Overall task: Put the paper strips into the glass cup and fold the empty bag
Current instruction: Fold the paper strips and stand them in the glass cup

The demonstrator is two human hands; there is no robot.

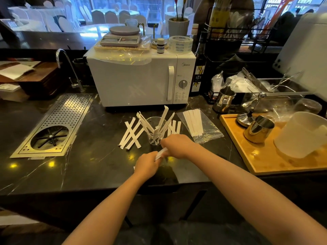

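A clear glass cup point(152, 122) stands on the black counter in front of the microwave, with several white paper strips point(163, 119) leaning out of it. More loose strips point(131, 133) lie on the counter to its left. A clear plastic bag point(207, 131) lies to the right with several strips point(193, 122) still inside. Just in front of the cup, my left hand point(146, 164) and my right hand point(174, 145) together grip one white paper strip point(161, 153) between them.
A white microwave point(139, 80) stands behind the cup. A metal drip tray with a rinser point(53, 124) is set into the counter at left. A wooden tray point(265, 156) at right carries steel pitchers point(259, 129) and a white jug point(300, 135).
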